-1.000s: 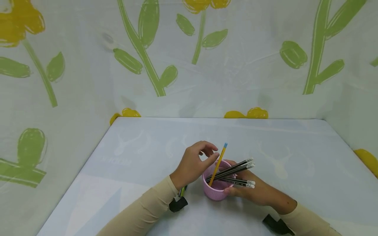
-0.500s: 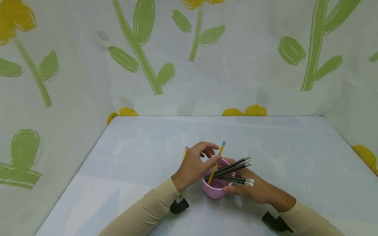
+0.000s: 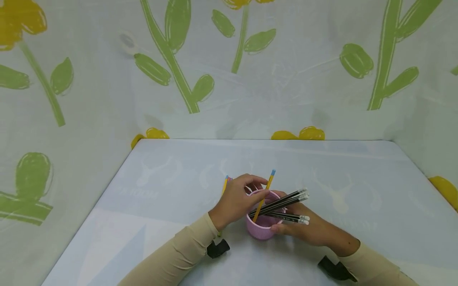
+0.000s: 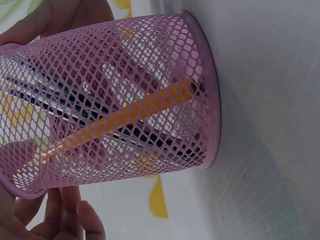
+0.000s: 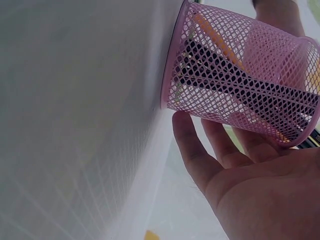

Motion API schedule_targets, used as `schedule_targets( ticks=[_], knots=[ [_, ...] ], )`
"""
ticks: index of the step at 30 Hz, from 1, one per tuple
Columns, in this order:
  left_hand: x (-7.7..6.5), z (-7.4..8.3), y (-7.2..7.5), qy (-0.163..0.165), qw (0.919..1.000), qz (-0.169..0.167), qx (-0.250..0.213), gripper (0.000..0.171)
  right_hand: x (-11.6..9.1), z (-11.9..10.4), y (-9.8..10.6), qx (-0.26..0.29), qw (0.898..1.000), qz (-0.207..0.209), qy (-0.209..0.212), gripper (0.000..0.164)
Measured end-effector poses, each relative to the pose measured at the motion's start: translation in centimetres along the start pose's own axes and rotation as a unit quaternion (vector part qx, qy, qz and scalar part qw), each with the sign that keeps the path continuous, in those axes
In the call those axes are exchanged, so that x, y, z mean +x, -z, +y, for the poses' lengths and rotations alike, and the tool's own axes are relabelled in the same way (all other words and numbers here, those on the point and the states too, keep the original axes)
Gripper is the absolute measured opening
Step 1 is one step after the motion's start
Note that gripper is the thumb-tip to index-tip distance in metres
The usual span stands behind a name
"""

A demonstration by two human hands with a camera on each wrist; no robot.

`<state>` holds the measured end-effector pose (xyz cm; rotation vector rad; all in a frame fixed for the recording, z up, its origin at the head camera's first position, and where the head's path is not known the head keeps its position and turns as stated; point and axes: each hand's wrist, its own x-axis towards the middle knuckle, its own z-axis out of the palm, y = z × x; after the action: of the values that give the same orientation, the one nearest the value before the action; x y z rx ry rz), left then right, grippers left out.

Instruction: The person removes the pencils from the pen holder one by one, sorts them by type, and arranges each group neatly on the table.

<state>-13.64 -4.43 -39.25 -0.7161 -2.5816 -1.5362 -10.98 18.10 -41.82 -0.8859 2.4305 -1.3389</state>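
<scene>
Right now, a pink mesh cup (image 3: pixel 261 232) stands roughly upright on the pale bench (image 3: pixel 157 182), gripped by the right hand (image 3: pixel 309 228), thumb on its near side and fingers round the far side. Inside it, several black pencils (image 3: pixel 280 205) with white erasers lean to the right, their ends sticking out past the rim, and a yellow pencil (image 3: pixel 271 178) with a blue end rises steeply among them. The left hand (image 3: pixel 234 200) hovers over the cup's left rim, its thumb and forefinger bent close about the yellow pencil; whether they actually pinch it, I cannot tell. Behind that hand, another yellow pencil (image 3: pixel 225 184) with a blue end shows, mostly hidden. Beyond the bench hangs a flower-printed backdrop (image 3: pixel 293 95).
</scene>
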Motion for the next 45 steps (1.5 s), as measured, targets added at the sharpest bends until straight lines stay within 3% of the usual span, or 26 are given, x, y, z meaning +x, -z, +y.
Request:
schedule_targets(
  ticks=[8,21,45],
  knots=[
    [0.04,-0.05,0.26,0.023,0.9995,-0.019,-0.008,0.021,-0.07,-0.11,-0.02,-0.002,1.000,0.001,0.004,0.072],
    [0.16,-0.28,0.37,0.030,0.9989,-0.028,-0.023,0.018,-0.03,-0.21,-0.09,0.006,1.000,-0.001,0.008,0.071],
    [-0.03,-0.64,-0.08,0.006,0.9991,0.028,-0.033,0.017,0.04,-0.04,-0.19,0.012,1.000,-0.002,0.015,0.072]
  ],
)
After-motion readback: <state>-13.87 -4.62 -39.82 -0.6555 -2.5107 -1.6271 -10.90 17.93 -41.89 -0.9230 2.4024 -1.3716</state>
